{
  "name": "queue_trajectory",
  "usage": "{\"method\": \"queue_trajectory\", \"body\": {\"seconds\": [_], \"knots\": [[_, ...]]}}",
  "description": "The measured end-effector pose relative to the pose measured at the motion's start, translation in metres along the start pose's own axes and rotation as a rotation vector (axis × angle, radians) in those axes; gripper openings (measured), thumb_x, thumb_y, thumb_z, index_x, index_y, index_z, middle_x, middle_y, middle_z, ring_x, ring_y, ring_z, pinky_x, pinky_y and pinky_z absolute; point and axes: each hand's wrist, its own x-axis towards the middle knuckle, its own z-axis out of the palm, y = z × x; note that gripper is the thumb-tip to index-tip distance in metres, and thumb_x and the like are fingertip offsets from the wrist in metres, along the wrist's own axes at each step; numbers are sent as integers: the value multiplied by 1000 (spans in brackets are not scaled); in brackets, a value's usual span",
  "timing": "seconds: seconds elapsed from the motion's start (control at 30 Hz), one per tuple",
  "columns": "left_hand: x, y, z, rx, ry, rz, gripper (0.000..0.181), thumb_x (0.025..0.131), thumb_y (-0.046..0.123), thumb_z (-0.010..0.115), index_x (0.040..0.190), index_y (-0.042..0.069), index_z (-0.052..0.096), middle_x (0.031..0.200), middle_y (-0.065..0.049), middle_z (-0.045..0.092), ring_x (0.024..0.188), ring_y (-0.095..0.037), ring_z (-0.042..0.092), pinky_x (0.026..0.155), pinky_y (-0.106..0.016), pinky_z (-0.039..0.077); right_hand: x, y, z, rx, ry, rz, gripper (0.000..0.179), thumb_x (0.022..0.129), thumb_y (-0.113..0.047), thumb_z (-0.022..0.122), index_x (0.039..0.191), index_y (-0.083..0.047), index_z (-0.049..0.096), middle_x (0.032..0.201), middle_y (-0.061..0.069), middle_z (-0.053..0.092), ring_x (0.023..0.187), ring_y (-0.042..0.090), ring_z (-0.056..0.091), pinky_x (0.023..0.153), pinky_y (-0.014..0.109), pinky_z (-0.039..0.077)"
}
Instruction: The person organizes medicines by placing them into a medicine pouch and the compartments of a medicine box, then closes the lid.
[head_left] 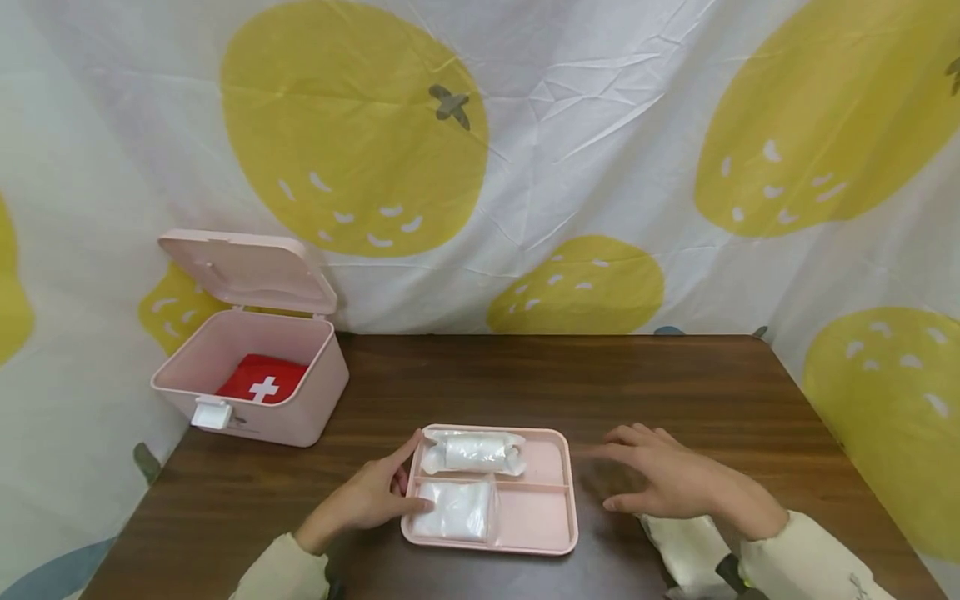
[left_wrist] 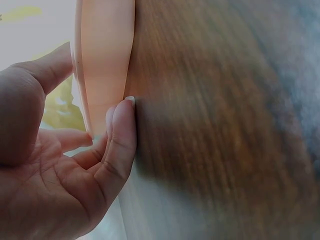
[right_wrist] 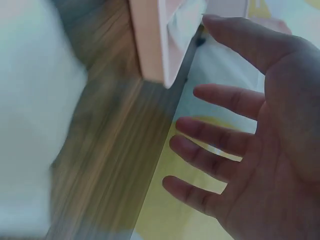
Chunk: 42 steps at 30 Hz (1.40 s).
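A pink divided tray (head_left: 534,521) lies on the wooden table. Its upper left holds a clear-wrapped white roll (head_left: 476,452); a flat white packet in clear plastic (head_left: 452,510) sits at lower left. My left hand (head_left: 369,493) grips the tray's left edge, thumb over the rim near the packet and fingers against the outer side wall. In the left wrist view, curled fingers (left_wrist: 122,130) touch that wall. To the right of the tray, apart from it, my right hand (head_left: 671,475) is held with fingers spread and holds nothing.
At the back left stands a pink box (head_left: 318,400) with its lid (head_left: 255,271) raised and a red pouch with a white cross (head_left: 251,375) inside. A pale packet (head_left: 686,554) lies beneath my right forearm, partly hidden. A lemon-print cloth (head_left: 525,167) hangs behind the table.
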Motion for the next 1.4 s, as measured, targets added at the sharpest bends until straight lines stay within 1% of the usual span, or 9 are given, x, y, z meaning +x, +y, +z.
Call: {"method": "queue_trajectory", "body": {"seconds": [0.23, 0.47, 0.57, 0.7, 0.77, 0.97, 1.1, 1.17, 1.4], "knots": [[0, 1, -2, -12, -8, -9, 102, 80, 34, 83, 157, 8, 22, 76, 1, 54, 61, -7, 49, 54, -22, 42, -32, 16, -5, 58, -99, 158, 71, 84, -59, 70, 135, -11, 59, 131, 14, 54, 121, 39, 51, 94, 74, 36], [0, 4, -4, -3, -8, -1, 102, 80, 34, 82, 157, 7, 22, 76, 2, 54, 61, -7, 49, 54, -22, 42, -52, 25, 6, -46, -178, 409, 90, 71, -74, 69, 133, -11, 57, 136, 26, 49, 123, 54, 46, 91, 77, 33], [0, 4, -5, 1, -6, -3, 102, 80, 34, 82, 157, 7, 22, 76, 2, 54, 61, -7, 49, 54, -22, 42, -58, 24, 12, -12, -204, 484, 99, 69, -74, 72, 138, -6, 51, 139, 33, 44, 115, 54, 52, 87, 74, 40], [1, 3, -5, 6, -4, -6, 102, 80, 34, 82, 157, 7, 21, 76, 2, 54, 61, -7, 49, 54, -22, 42, -60, 21, 18, 77, -229, 558, 108, 67, -69, 77, 144, -3, 42, 141, 39, 37, 93, 41, 62, 72, 59, 51], [1, 3, -5, 7, -1, -4, 102, 80, 34, 82, 157, 7, 21, 76, 2, 55, 61, -7, 50, 54, -22, 42, -59, 19, 20, 110, -242, 574, 109, 66, -68, 79, 146, -5, 40, 142, 39, 35, 90, 38, 62, 69, 57, 52], [0, 3, -5, 6, 0, -3, 102, 80, 34, 82, 157, 6, 21, 76, 2, 55, 62, -7, 50, 54, -22, 43, -55, 16, 23, 111, -280, 550, 107, 65, -61, 83, 144, -5, 38, 141, 43, 32, 95, 52, 60, 73, 67, 49], [0, 2, -3, 9, -1, -4, 102, 80, 34, 82, 157, 6, 21, 76, 2, 55, 62, -7, 51, 55, -22, 43, -52, 15, 25, 94, -269, 535, 98, 64, -54, 87, 135, -7, 40, 133, 37, 39, 83, 42, 61, 68, 61, 52], [1, 1, -3, 5, -1, -7, 102, 80, 34, 82, 157, 7, 21, 76, 2, 55, 62, -7, 51, 55, -22, 43, -52, 14, 25, 100, -267, 527, 99, 65, -48, 89, 137, -5, 37, 136, 39, 36, 85, 44, 61, 70, 61, 51], [0, 2, -1, 6, -6, -6, 102, 80, 35, 82, 157, 7, 21, 76, 2, 55, 62, -7, 50, 55, -23, 43, -48, 12, 27, 230, -178, 470, 91, 60, -14, 92, 131, -9, 35, 118, 22, 43, 65, 21, 51, 53, 34, 45]]}}
